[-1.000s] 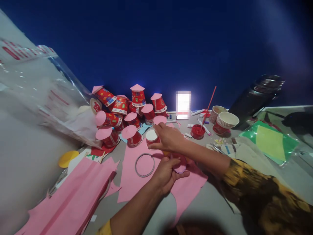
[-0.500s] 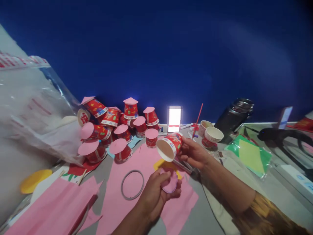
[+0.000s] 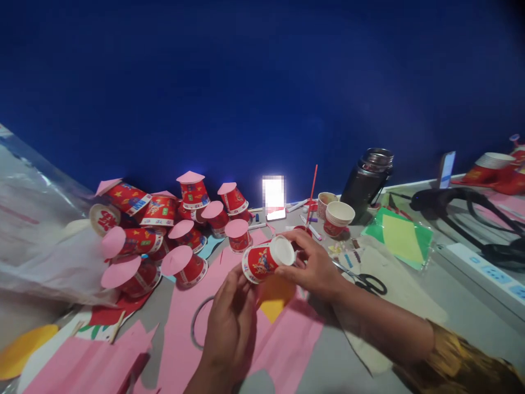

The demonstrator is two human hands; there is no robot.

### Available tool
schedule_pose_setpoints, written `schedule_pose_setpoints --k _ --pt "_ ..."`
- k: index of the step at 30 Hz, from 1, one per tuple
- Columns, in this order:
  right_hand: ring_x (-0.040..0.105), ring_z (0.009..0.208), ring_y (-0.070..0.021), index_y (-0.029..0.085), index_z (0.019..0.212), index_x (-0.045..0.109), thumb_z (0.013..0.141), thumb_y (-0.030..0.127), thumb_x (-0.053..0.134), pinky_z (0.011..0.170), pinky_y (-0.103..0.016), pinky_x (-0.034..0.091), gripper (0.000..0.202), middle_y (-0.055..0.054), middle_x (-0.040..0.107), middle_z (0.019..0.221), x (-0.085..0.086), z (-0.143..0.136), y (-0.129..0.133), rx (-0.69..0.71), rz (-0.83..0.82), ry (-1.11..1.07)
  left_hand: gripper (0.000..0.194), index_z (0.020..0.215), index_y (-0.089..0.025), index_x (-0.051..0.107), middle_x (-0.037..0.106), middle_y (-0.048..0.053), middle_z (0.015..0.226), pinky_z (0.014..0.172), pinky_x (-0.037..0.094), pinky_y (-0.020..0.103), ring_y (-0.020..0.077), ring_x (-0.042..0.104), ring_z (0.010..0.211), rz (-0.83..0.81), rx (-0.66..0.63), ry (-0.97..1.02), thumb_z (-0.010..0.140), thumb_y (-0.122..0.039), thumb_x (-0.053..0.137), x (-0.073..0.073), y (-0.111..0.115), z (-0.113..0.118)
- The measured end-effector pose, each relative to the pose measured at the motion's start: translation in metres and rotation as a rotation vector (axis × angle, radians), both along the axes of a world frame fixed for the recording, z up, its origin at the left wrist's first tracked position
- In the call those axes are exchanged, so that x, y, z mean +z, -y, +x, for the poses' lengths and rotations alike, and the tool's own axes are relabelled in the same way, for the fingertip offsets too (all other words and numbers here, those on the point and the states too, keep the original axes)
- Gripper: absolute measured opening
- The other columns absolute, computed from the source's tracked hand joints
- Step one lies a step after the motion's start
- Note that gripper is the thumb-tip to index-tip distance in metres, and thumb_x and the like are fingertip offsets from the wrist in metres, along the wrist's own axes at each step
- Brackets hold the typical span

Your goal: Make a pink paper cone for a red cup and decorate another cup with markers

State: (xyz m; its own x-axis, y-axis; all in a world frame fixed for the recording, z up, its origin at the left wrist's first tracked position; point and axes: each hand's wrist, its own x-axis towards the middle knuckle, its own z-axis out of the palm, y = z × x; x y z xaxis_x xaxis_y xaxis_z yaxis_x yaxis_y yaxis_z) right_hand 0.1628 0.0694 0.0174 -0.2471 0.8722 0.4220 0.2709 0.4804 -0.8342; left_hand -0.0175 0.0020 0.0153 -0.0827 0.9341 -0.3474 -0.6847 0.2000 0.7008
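Note:
A red printed paper cup [image 3: 261, 262] lies tilted between my hands, its white base [image 3: 283, 250] turned up to the right. My right hand [image 3: 314, 265] grips it near the base, with thumb and fingers closed. At the rim, the fingers of my left hand [image 3: 232, 314] are curled against the cup's lower left side. Whatever else my left palm may hold is hidden. Under the hands lie pink paper [image 3: 180, 328] and a yellow paper piece [image 3: 274, 303]. A grey ring [image 3: 196, 323] is partly covered by my left hand.
Several red cups topped with pink paper discs [image 3: 177, 260] crowd the left. Behind stand a lit phone [image 3: 274, 194], stacked paper cups [image 3: 338, 218] and a black flask [image 3: 365, 186]. Scissors [image 3: 371, 283] lie on beige cloth at right, near a white power strip [image 3: 486, 273].
The cup has turned from showing its open mouth to showing its base. My left hand has risen to the cup, and its purple-edged pink disc has gone from sight. The view has swung right.

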Motion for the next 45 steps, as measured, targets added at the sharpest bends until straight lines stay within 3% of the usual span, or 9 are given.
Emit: schedule_pose_setpoints --k 7,14,21,27,31,35,38,41,45 --pt "0.067 0.112 -0.0304 0.023 0.14 0.058 0.094 0.043 0.073 0.09 -0.044 0.06 0.052 -0.015 0.068 0.123 -0.005 -0.005 0.017 -0.037 0.437 0.315 0.093 0.148 -0.042 0.051 0.066 0.004 0.141 0.1 0.056 0.034 0.0271 0.062 0.134 0.021 -0.015 -0.245 0.069 -0.015 0.092 0.009 0.007 0.003" --pt "0.068 0.114 -0.0305 0.023 0.148 0.05 0.097 0.046 0.068 0.09 -0.044 0.061 0.059 -0.017 0.067 0.127 -0.011 -0.005 0.021 0.007 0.465 0.42 0.075 0.132 -0.029 0.066 0.074 0.006 0.128 0.096 0.058 0.03 0.025 0.07 0.118 0.027 -0.01 -0.276 0.064 -0.014 0.094 -0.006 0.004 -0.003" --pt "0.07 0.106 -0.0275 0.026 0.15 0.048 0.098 0.055 0.066 0.085 -0.04 0.062 0.062 -0.014 0.067 0.124 -0.001 -0.003 0.023 0.044 0.556 0.265 0.075 0.128 -0.029 0.069 0.077 0.008 0.124 0.082 0.063 0.032 0.0289 0.074 0.106 0.009 -0.106 -0.266 0.059 -0.018 0.096 0.005 0.0 -0.024" --pt "0.068 0.114 -0.0292 0.022 0.148 0.053 0.094 0.063 0.07 0.094 -0.043 0.059 0.07 -0.016 0.069 0.124 0.001 0.001 0.017 0.117 0.482 0.087 0.008 0.086 -0.016 0.077 0.078 0.008 0.084 0.07 0.062 0.028 0.0226 0.074 0.08 -0.109 -0.023 -0.086 0.079 -0.013 0.076 0.016 -0.01 -0.038" --pt "0.067 0.118 -0.0289 0.022 0.143 0.059 0.094 0.066 0.068 0.101 -0.044 0.056 0.067 -0.015 0.071 0.128 -0.002 0.003 0.013 0.213 0.31 0.003 0.005 0.077 -0.012 0.079 0.081 0.01 0.086 0.081 0.066 0.034 0.0277 0.078 0.089 -0.123 -0.077 0.041 0.076 -0.013 0.074 0.019 -0.01 -0.035" --pt "0.069 0.106 -0.0263 0.021 0.137 0.065 0.089 0.072 0.069 0.094 -0.04 0.056 0.071 -0.013 0.074 0.119 -0.005 0.0 0.014 0.338 0.125 -0.047 0.02 0.077 -0.011 0.083 0.082 0.007 0.075 0.066 0.066 0.025 0.0215 0.076 0.065 -0.031 -0.177 -0.065 0.058 -0.006 0.09 0.02 0.002 -0.029" --pt "0.069 0.1 -0.0241 0.021 0.133 0.068 0.084 0.069 0.077 0.089 -0.038 0.056 0.07 -0.011 0.074 0.117 -0.003 -0.001 0.013 0.372 0.046 -0.045 0.026 0.076 -0.013 0.084 0.083 0.005 0.077 0.064 0.065 0.022 0.0226 0.079 0.067 -0.002 -0.184 -0.038 0.053 -0.005 0.094 0.02 0.005 -0.024" --pt "0.068 0.082 -0.0183 0.021 0.127 0.071 0.088 0.057 0.077 0.075 -0.033 0.056 0.054 -0.008 0.076 0.111 0.008 0.011 0.006 0.283 -0.06 -0.08 0.027 0.093 -0.014 0.085 0.085 0.007 0.084 0.067 0.066 0.023 0.0228 0.081 0.072 0.028 -0.088 -0.013 0.068 -0.004 0.083 0.011 -0.001 -0.037" --pt "0.067 0.072 -0.0173 0.019 0.086 0.073 0.098 0.039 0.062 0.067 -0.029 0.049 0.026 -0.003 0.075 0.079 0.02 0.044 -0.012 -0.1 -0.094 -0.028 0.038 0.121 -0.023 0.08 0.084 0.008 0.112 0.094 0.065 0.039 0.0257 0.081 0.104 0.089 -0.119 0.189 0.097 -0.013 0.051 -0.018 -0.009 -0.081"
